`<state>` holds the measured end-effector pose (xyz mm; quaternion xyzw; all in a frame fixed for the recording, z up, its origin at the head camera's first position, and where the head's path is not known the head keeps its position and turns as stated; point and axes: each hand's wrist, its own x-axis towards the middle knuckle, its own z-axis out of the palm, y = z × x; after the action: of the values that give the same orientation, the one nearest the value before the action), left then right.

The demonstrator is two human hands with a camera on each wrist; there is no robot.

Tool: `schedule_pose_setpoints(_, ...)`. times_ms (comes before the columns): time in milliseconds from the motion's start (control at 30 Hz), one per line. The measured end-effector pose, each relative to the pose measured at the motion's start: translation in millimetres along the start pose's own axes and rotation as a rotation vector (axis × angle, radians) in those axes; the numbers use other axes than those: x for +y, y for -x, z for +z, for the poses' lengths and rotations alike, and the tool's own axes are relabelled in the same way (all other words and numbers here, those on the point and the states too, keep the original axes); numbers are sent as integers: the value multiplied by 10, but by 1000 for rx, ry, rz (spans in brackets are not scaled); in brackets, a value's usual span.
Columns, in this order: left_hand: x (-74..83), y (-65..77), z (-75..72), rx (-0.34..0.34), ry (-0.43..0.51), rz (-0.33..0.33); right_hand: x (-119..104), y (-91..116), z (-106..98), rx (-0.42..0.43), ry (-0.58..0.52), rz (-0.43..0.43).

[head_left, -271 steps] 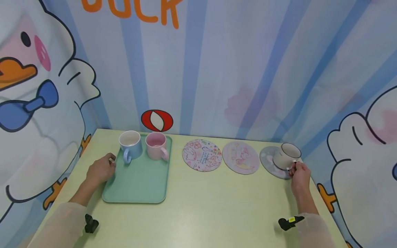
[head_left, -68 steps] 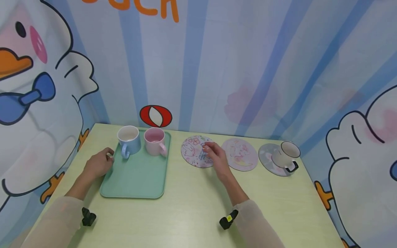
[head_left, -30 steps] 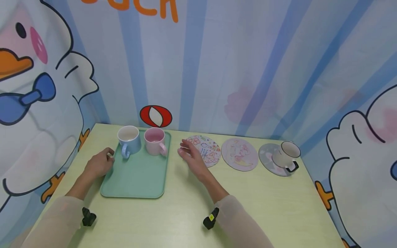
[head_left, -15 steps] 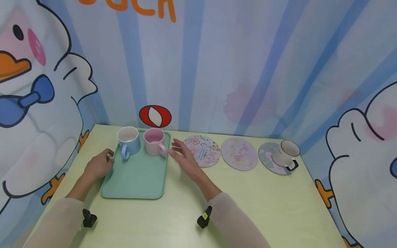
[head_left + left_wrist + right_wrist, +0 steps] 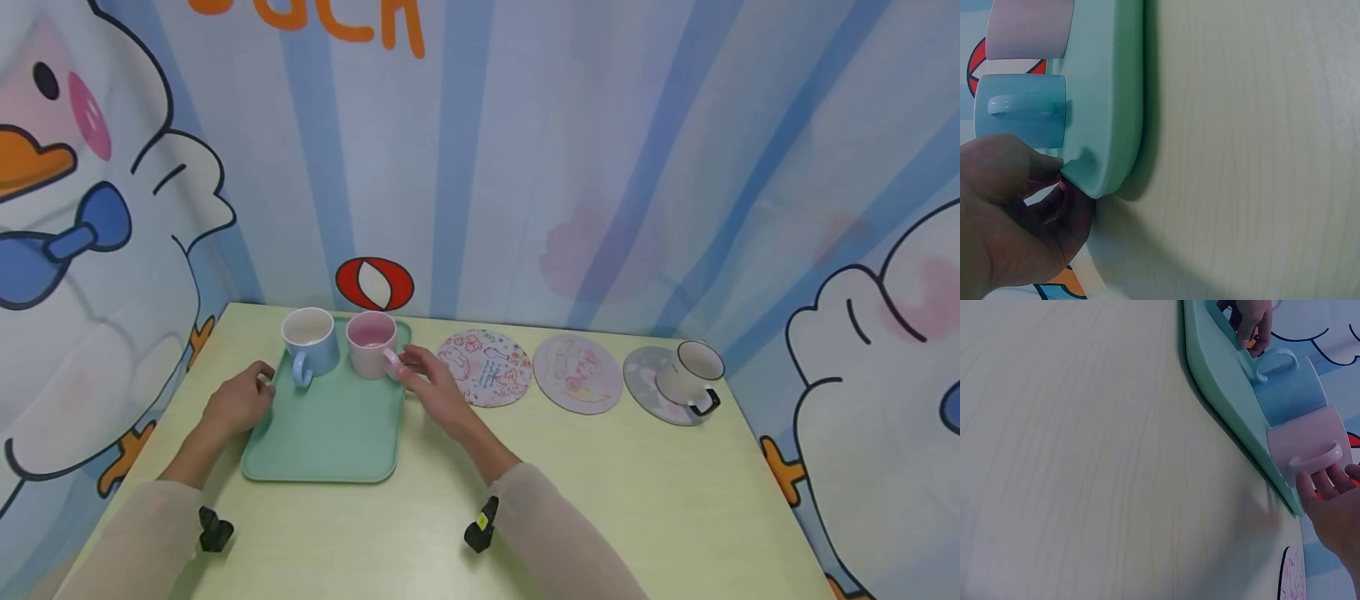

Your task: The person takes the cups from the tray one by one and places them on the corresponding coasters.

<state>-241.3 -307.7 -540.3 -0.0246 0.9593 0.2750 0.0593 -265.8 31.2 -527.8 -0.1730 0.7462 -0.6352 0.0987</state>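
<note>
My left hand pinches the left rim of the green tray between thumb and fingers, as the left wrist view shows. A light blue mug and a pink mug stand upright at the tray's far end. At the pink mug's handle is my right hand, its fingertips at the handle with the fingers only loosely bent. No firm hold shows. Farther right, a white mug with a black-tipped handle stands on a grey round coaster.
Two more round coasters lie in the row on the pale yellow table: a floral coaster beside my right hand, then a pale pink coaster. A striped cartoon curtain rises behind the table's back edge.
My right hand has let go of the white mug on the grey coaster and moved left across the coasters to the pink mug's handle. The left hand stays at the tray rim.
</note>
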Motion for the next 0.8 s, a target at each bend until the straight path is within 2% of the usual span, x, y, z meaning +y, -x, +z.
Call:
schedule_pose_setpoints(267, 19, 15, -10, -5, 1, -6, 20, -43, 84, 14, 37, 30)
schedule_pose_setpoints(433, 28, 13, -13, -9, 4, -13, 37, -80, 127, 29, 30, 24)
schedule_pose_setpoints(800, 39, 18, -25, -16, 9, -19, 75, -73, 157, 13, 18, 78)
